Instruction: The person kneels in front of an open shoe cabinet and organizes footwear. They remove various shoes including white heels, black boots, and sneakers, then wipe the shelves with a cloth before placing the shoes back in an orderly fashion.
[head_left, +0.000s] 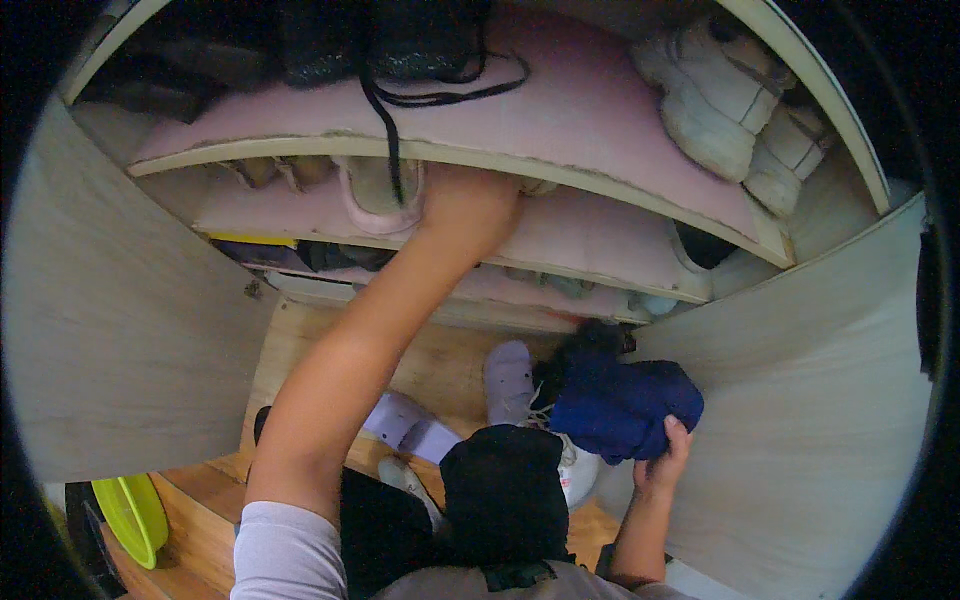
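My left arm reaches into a middle shelf of a shoe cabinet, and my left hand (480, 195) is mostly hidden below the edge of the upper shelf (562, 176); its fingers do not show. Just left of it on that shelf rests a pale pink shoe (382, 217), with a black cord hanging down over it. Low on the right, my right hand (667, 457) holds a folded dark blue cloth (622, 405), its thumb on the cloth's edge. The cloth is in front of the right cabinet door, above a white shoe (581, 476).
Worn white shoes (712, 105) stand on the upper shelf at right, dark items (322, 45) at left. Cabinet doors (142, 300) (795, 405) flank me. Lilac clogs (510, 382) and lilac slides (412, 427) lie on the floor, a yellow-green plastic basin (135, 517) at lower left.
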